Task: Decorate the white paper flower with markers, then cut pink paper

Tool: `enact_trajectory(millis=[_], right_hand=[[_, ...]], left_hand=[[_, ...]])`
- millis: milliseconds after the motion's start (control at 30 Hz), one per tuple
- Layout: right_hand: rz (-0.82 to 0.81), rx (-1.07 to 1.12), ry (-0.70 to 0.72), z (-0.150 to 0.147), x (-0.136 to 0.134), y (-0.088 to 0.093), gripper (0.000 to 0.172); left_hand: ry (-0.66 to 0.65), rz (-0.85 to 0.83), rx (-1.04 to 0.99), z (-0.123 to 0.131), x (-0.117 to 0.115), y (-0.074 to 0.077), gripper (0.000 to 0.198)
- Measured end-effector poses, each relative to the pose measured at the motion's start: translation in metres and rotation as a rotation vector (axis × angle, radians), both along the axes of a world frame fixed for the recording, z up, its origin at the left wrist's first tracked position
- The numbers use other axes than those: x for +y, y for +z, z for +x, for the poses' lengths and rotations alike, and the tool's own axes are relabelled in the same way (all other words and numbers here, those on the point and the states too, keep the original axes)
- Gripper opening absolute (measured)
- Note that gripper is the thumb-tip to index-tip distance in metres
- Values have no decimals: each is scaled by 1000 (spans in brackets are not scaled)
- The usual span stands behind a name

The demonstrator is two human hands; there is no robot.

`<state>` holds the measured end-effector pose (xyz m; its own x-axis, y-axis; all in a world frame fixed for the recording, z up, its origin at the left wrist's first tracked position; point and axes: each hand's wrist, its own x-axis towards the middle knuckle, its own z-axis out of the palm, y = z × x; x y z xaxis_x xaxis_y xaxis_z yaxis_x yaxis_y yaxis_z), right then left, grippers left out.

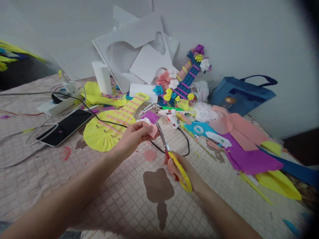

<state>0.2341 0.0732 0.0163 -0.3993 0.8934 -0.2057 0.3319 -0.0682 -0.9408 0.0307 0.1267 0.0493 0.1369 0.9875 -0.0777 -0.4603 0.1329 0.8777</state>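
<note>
Between the thumb and fingers of my left hand [136, 135] is a small piece of pink paper [152, 131]. My right hand [183, 167] grips scissors [179, 169] with yellow and red handles, their blades pointing up and left, close to the paper's right side. I cannot make out whether the blades touch it. A loose pink paper piece [150, 155] lies on the table below my left hand. Behind that hand rests a yellow paper guitar [104, 127] with pink strips and strings. A white hot glue gun [171, 117] lies just beyond the scissor tips.
A black phone [65, 127] and a white power strip [58, 101] with cables sit at left. A decorated blue paper guitar [186, 81] leans at the back. Coloured paper sheets [249, 152] and a blue bag [243, 94] occupy the right. A black cord crosses behind my hands.
</note>
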Motion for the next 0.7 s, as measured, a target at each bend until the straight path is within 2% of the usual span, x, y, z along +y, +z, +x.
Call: enact_trajectory(millis=[133, 367, 700], right_hand=[[32, -6, 33, 5, 0, 0, 45], [143, -136, 19, 5, 2, 9, 38], [137, -125, -4, 2, 1, 11, 39]], left_hand=[[-6, 6, 25, 0, 0, 2, 25], [-16, 42, 71, -1, -1, 0, 26], [-16, 48, 51, 0, -2, 1, 26]])
